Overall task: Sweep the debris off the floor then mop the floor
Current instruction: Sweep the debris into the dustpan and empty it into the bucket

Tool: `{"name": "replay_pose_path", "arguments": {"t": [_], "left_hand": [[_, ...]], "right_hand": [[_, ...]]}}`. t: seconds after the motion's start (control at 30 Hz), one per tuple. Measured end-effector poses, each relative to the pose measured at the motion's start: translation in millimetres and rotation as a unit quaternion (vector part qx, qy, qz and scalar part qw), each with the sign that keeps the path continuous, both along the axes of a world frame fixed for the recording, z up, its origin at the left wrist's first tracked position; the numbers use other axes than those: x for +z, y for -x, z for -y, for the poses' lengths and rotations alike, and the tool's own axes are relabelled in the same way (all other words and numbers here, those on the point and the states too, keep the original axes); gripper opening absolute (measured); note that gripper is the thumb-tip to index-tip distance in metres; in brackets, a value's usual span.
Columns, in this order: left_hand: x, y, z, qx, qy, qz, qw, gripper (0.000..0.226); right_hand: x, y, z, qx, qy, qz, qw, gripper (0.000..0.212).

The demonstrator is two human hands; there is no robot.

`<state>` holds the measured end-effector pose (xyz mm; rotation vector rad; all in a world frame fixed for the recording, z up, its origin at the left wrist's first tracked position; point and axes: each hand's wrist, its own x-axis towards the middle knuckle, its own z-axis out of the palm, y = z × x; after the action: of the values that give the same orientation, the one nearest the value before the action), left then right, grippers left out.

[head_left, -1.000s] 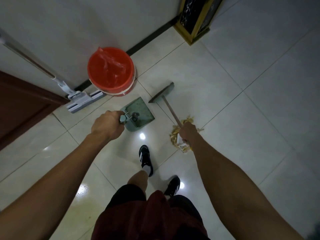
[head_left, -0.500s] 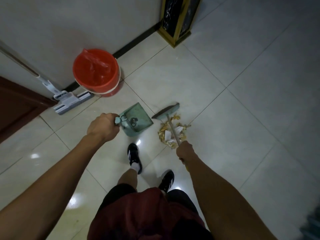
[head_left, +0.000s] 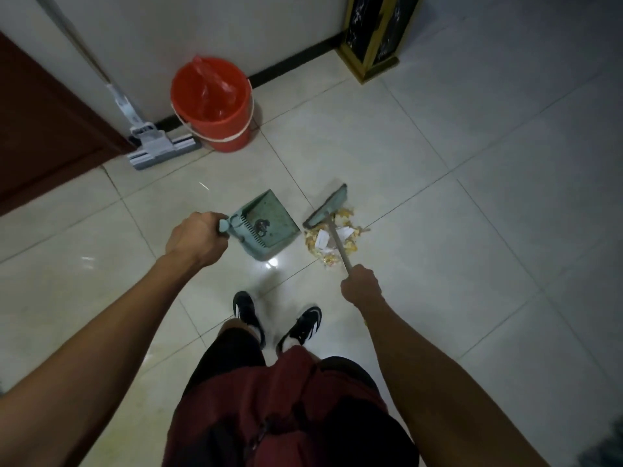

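Tile floor [head_left: 455, 264]: dustpan [head_left: 266, 227] just beside debris [head_left: 332, 242], broom [head_left: 328, 205] touching.

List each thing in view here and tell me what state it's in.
dustpan: held by left hand, nearly empty
broom: gripped by right hand, head beside debris
debris pile: on floor, unswept
red bucket: upright, lined with bag
mop: leaning against wall, unused
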<state>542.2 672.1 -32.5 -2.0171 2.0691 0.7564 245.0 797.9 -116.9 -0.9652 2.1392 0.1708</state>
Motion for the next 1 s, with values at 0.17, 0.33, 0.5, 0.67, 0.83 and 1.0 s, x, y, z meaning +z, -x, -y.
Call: {"name": "replay_pose_path", "arguments": {"t": [0.17, 0.33, 0.5, 0.67, 0.83, 1.0], "left_hand": [[13, -36, -32, 0.081, 0.005, -0.008, 0.997, 0.019], [17, -77, -76, 0.137, 0.003, 0.007, 0.990, 0.014], [20, -115, -126, 0.180, -0.002, 0.033, 0.983, 0.015], [20, -145, -183, 0.224, -0.012, 0.038, 0.974, 0.015], [21, -157, -222, 0.242, -0.012, 0.040, 0.969, 0.016], [16, -148, -243, 0.225, -0.022, 0.042, 0.973, 0.017]], "right_hand": [[8, -20, 4, 0.075, 0.011, 0.019, 0.997, 0.030], [7, -57, 8, 0.148, 0.008, 0.027, 0.989, 0.028], [8, -96, -11, 0.221, -0.016, 0.025, 0.975, 0.032], [8, -121, -41, 0.281, -0.039, 0.017, 0.959, 0.029], [5, -127, -78, 0.335, -0.063, -0.012, 0.940, 0.028], [11, -111, -101, 0.355, -0.068, -0.058, 0.930, 0.030]]}}
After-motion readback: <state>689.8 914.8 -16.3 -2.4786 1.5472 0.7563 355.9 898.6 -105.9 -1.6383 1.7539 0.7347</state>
